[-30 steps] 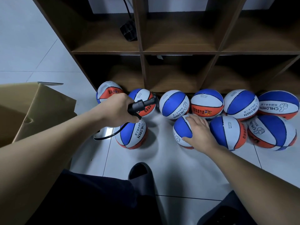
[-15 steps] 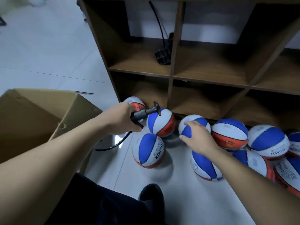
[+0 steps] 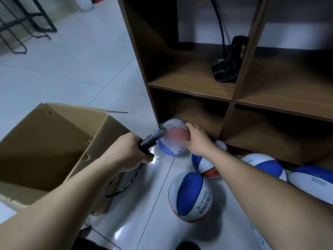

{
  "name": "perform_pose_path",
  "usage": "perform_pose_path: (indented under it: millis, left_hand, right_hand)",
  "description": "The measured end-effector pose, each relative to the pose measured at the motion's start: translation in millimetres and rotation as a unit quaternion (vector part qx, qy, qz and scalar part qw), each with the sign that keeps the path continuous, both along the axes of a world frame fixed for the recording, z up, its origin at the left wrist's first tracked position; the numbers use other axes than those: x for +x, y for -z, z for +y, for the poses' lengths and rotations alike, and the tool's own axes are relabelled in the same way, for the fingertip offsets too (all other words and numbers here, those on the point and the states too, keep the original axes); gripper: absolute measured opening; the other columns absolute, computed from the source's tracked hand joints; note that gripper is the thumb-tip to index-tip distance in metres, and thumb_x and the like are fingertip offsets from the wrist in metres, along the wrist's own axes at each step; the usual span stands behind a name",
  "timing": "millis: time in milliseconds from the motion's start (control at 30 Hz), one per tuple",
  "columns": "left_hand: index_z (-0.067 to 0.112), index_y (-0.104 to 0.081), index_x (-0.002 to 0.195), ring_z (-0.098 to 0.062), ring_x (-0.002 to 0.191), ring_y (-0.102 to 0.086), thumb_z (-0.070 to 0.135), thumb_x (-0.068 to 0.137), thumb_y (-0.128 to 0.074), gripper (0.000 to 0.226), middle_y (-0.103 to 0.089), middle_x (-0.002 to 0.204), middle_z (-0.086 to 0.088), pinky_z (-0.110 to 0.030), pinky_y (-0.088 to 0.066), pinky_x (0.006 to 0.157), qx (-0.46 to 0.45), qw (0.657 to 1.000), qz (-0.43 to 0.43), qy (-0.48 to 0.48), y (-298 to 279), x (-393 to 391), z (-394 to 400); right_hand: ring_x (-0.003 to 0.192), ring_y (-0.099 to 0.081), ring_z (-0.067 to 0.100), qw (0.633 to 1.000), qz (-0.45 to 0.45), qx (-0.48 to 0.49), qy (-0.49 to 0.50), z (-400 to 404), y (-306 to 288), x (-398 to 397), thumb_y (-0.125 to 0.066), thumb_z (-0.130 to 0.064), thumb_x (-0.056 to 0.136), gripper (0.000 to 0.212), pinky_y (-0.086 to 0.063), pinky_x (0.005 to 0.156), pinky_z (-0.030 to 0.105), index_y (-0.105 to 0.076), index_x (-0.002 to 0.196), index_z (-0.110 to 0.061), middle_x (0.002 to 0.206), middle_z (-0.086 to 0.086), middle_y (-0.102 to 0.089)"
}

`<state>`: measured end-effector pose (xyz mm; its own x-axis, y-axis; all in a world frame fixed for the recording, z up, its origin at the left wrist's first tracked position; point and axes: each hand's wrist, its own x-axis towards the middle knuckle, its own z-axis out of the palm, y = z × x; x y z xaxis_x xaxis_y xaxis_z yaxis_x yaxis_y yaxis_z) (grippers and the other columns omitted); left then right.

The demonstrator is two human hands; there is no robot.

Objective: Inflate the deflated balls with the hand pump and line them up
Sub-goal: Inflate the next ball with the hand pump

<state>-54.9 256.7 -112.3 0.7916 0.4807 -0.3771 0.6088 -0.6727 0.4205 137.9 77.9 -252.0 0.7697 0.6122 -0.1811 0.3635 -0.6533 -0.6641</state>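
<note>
My left hand [image 3: 127, 153] is closed around a black hand pump [image 3: 152, 139], whose black hose [image 3: 126, 186] loops down to the floor. My right hand [image 3: 197, 139] lies on the leftmost ball [image 3: 171, 141], a blue, white and red one at the foot of the shelf; the fingers curve over its right side. The pump's tip points at that ball's left edge. Another ball [image 3: 191, 197] marked CHILDREN sits alone on the tiles in front. Several more balls [image 3: 266, 166] run off to the right along the shelf, partly hidden by my right forearm.
An open cardboard box [image 3: 48, 145] stands on the floor at the left. A brown wooden shelf unit [image 3: 232, 98] rises behind the balls, with a black object and cable [image 3: 225, 69] on one shelf. Black metal furniture legs [image 3: 21, 27] stand at the far left.
My right hand has left a ball in the middle of the group and moved left onto the leftmost ball. The view has swung left and up. My left hand keeps the pump.
</note>
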Motion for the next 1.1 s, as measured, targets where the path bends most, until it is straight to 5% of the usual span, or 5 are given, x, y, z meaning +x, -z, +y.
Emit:
perform_pose_path:
  millis: [200,400,567,800,1100]
  left_hand:
    - [0.016,-0.075,0.086,-0.017,0.049,-0.055,0.034,0.074,-0.091,0.026,-0.073,0.075,-0.014,-0.031,-0.042,0.054,-0.019,0.999,-0.001,-0.05,18.4,14.4,19.0]
    - [0.016,-0.078,0.095,-0.019,0.052,-0.05,0.038,0.072,-0.09,0.034,-0.062,0.065,-0.001,-0.032,-0.039,0.056,-0.016,0.998,-0.005,-0.06,20.8,30.9,22.1]
    - [0.02,-0.078,0.087,-0.02,0.056,-0.056,0.037,0.075,-0.09,0.025,-0.075,0.079,-0.01,-0.031,-0.041,0.056,-0.007,0.998,-0.014,-0.065,16.1,34.2,19.0]
    - [0.024,-0.076,0.091,-0.025,0.065,-0.071,0.032,0.087,-0.083,0.012,-0.074,0.072,-0.005,-0.03,-0.048,0.057,0.013,0.995,-0.071,-0.064,-7.7,27.0,13.0]
    - [0.019,-0.077,0.093,-0.015,0.06,-0.062,0.029,0.091,-0.085,0.012,-0.073,0.071,0.002,-0.036,-0.05,0.063,-0.112,0.971,-0.2,0.059,-76.0,21.3,-48.2]
  right_hand:
    - [0.16,-0.027,0.024,0.999,0.038,-0.018,-0.032,55.1,30.4,35.6,-0.073,-0.05,0.096,0.092,-0.028,0.128,0.043,-0.023,0.17,-0.027,0.179,-0.008,-0.014]
    - [0.118,-0.058,0.019,0.993,-0.008,0.113,0.014,50.8,50.4,13.1,-0.081,-0.033,0.087,0.038,-0.048,0.101,0.038,-0.058,0.117,-0.035,0.128,-0.018,-0.044]
    - [0.134,-0.044,0.012,0.998,0.053,0.017,0.013,53.0,48.5,-21.7,-0.089,-0.071,0.065,0.104,-0.038,0.106,0.032,-0.042,0.148,-0.03,0.15,-0.007,-0.034]
    - [0.083,-0.069,0.009,0.999,0.017,0.039,0.033,44.5,11.9,-45.8,-0.079,-0.091,0.059,0.079,-0.061,0.072,0.033,-0.056,0.107,-0.032,0.095,-0.008,-0.07]
    - [0.079,-0.063,0.003,0.982,-0.071,0.122,0.128,-85.0,-103.1,-78.2,-0.083,-0.078,0.058,0.061,-0.051,0.067,0.03,-0.059,0.087,-0.03,0.086,-0.012,-0.067]
